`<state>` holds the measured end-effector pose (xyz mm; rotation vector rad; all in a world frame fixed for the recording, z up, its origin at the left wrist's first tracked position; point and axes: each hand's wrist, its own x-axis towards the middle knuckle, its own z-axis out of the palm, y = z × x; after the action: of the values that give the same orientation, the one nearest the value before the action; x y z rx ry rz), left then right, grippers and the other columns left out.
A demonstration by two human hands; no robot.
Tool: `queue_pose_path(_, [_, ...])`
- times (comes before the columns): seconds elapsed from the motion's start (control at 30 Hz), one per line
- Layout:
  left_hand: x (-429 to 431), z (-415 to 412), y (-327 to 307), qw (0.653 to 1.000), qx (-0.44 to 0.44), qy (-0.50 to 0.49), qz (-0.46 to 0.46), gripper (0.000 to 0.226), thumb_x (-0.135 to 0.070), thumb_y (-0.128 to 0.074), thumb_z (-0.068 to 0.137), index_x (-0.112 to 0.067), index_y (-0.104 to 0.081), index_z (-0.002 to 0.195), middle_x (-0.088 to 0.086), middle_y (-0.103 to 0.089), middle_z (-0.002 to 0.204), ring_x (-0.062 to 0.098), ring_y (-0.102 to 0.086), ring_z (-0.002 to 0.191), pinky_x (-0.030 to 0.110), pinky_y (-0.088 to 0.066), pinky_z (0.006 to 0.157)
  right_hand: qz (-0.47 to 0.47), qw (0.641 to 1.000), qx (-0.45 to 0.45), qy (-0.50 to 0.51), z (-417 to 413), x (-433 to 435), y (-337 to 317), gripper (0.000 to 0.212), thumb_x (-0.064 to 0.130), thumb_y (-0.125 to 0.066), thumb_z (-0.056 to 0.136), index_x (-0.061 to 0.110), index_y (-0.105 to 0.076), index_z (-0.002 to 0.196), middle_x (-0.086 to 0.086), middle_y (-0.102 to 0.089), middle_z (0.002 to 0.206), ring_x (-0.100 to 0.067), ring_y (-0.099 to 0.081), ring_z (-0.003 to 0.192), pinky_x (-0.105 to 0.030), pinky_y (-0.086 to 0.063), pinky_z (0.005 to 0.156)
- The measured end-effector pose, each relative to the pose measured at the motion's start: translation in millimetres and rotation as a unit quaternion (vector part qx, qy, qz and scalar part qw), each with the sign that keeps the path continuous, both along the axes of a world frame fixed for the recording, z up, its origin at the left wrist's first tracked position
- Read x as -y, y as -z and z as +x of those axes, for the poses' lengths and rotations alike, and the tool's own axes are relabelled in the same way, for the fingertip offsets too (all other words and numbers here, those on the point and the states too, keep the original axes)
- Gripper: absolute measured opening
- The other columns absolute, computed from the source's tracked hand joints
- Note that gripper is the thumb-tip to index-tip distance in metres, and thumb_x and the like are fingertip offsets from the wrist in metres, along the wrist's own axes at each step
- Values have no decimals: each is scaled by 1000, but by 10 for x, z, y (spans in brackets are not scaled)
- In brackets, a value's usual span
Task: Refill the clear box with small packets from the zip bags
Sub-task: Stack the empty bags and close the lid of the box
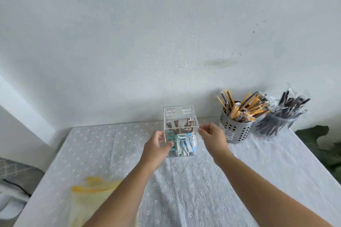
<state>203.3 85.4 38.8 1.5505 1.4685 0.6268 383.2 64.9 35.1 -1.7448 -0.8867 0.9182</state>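
Observation:
The clear box (pixel 180 116) stands at the middle of the table near the wall, with its clear lid on top. Small packets (pixel 186 145) in brown, green, blue and white stand inside it. My left hand (pixel 155 150) grips the box's left side, thumb on the front face at the lid's lower edge. My right hand (pixel 212 138) pinches the upper right edge by the lid. A yellowish zip bag (pixel 88 188) with a yellow strip lies at the near left, partly hidden by my left forearm.
A perforated metal cup (pixel 234 131) full of yellow and brown sticks stands just right of the box, close to my right hand. A clear jar (pixel 276 121) of dark wrapped sticks is beside it. Green leaves (pixel 317 140) overhang the right edge. A white dotted cloth (pixel 184 190) covers the table.

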Motion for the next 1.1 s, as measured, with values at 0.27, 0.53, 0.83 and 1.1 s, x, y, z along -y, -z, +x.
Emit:
queue_pose_path(0.27, [-89,78,11,942,-119,-27,311,32,-10,-69,78,-13,-59,108,3,-62,109,20,-59,100,25,-44,82,117,949,286,-64,-19,-31,37,23,11,-63,84,12,-61,107,3,-58,99,-13,-54,94,-22,-41,81])
queue_pose_path(0.53, [-236,131,246,900,-175,44,396,23,-10,-70,75,-20,-65,95,-6,-69,95,14,-63,89,30,-53,77,282,846,436,-121,151,-195,384,12,17,-59,82,16,-62,93,-2,-63,83,-15,-49,82,-24,-44,74])
queue_pose_path(0.83, [-747,302,171,913,-176,9,367,20,-9,-72,75,-21,-69,91,-7,-72,93,17,-65,88,28,-54,69,281,836,455,-122,271,-736,362,11,15,-55,78,10,-64,82,-5,-61,77,-19,-51,78,-29,-46,69])
queue_pose_path(1.1, [-893,382,87,919,-214,-5,331,22,-11,-70,79,-19,-68,100,-5,-72,105,19,-66,94,32,-53,73,225,850,451,-154,267,-885,284,16,0,-72,67,6,-64,79,-9,-61,75,-31,-60,72,-37,-54,61])
